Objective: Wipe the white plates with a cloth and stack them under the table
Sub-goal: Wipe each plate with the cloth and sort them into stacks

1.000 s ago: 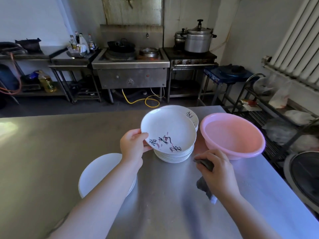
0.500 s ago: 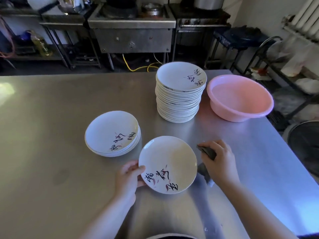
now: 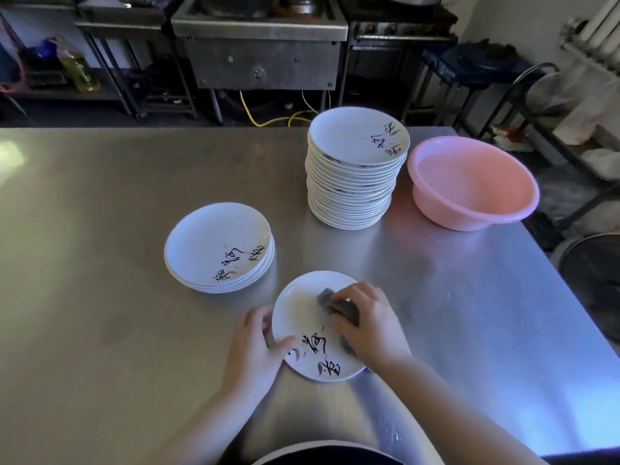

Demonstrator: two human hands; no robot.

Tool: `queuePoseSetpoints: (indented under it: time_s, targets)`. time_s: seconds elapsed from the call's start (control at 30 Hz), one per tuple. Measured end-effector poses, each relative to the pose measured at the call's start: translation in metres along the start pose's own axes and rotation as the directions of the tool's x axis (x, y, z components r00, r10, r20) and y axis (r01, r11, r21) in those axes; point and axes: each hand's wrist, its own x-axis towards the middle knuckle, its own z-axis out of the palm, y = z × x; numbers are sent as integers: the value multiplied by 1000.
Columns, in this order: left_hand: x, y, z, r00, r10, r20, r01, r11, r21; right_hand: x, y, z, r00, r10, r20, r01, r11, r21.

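Note:
A white plate (image 3: 303,317) with black lettering lies on the steel table (image 3: 100,196) near its front edge. My left hand (image 3: 256,350) holds the plate's left rim, thumb on top. My right hand (image 3: 367,322) grips a grey cloth (image 3: 335,305) and presses it onto the plate's right half. A tall stack of white plates (image 3: 355,169) stands at the back centre. A short stack of white plates (image 3: 219,246) sits to the left of the plate under my hands.
A pink plastic basin (image 3: 469,182) stands at the table's right back corner, beside the tall stack. Behind the table are a steel stove (image 3: 261,45) and shelves. A wire rack (image 3: 550,105) and a dark round bin (image 3: 593,283) stand off the right edge.
My right hand has moved the cloth from the table beside the plate onto the plate's surface. Before that, my left hand brought the plate down from the tall stack to the table.

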Motion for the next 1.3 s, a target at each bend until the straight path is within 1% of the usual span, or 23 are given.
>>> queuePoseSetpoints:
  time_s: [0.03,0.1,0.17,0.2,0.23,0.3,0.37,0.43,0.53,0.57,0.6,0.63,0.7,0.77,0.83,0.9,0.97,1.03,1.07,1.13,1.2,1.23,1.3]
  targets:
    - [-1,0,-2,997,75,33,-78,994,83,-3,2,5,998,-13,54,16,999,-40]
    - [-2,2,-6,975,135,176,-165,972,170,-8,10,11,993,-45,113,56,994,-98]
    - [-1,2,-7,945,125,302,-204,948,245,-10,18,12,987,-67,145,88,986,-141]
    - [0,1,-7,941,105,323,-196,944,266,-9,21,13,987,-83,135,104,982,-159]
    - [1,1,-7,939,91,331,-187,943,274,-5,22,13,989,-94,113,113,978,-175]
    - [2,3,-7,941,83,327,-181,942,281,10,20,15,995,-59,75,74,975,-210]
    - [3,4,-7,943,94,318,-194,934,299,26,15,22,996,-41,80,59,968,-243]
    - [4,5,-6,945,92,312,-192,932,306,30,6,33,981,-138,136,168,958,-234]
    - [4,6,-6,946,109,306,-209,925,316,4,7,44,903,-327,279,376,915,-144]
    - [4,6,-6,946,109,305,-207,927,312,-5,11,39,879,-361,311,414,902,-125]
    - [4,5,-6,947,105,302,-200,931,304,-10,17,32,870,-374,321,427,898,-111]
    - [4,4,-6,949,102,299,-194,936,295,-12,26,25,886,-352,303,401,909,-116]
    - [4,2,-6,948,104,302,-192,941,280,-8,42,14,946,-254,199,289,942,-172]
    - [4,2,-5,943,118,310,-208,939,275,-3,45,12,977,-162,137,190,955,-227]
    - [3,2,-6,944,127,305,-218,933,285,-2,41,13,978,-151,143,185,946,-265]
    - [7,6,-10,939,138,315,-236,924,300,2,36,6,974,-166,154,201,949,-243]
    - [17,9,-18,928,179,325,-276,920,280,14,32,-3,976,-211,59,219,957,-190]
    - [33,14,-26,908,228,352,-326,912,250,33,25,-5,964,-261,-43,250,952,-177]
    - [39,18,-30,887,245,392,-361,897,256,42,21,-1,957,-288,-43,275,943,-186]
    - [49,31,-34,815,273,511,-475,821,319,54,13,10,931,-364,38,363,906,-216]
    - [58,38,-32,745,250,618,-559,740,373,59,10,19,895,-427,129,446,857,-256]
    - [61,40,-31,724,221,654,-577,714,398,59,9,22,879,-450,161,477,834,-277]
    - [64,37,-30,707,174,685,-583,691,427,59,9,26,863,-472,182,506,803,-315]
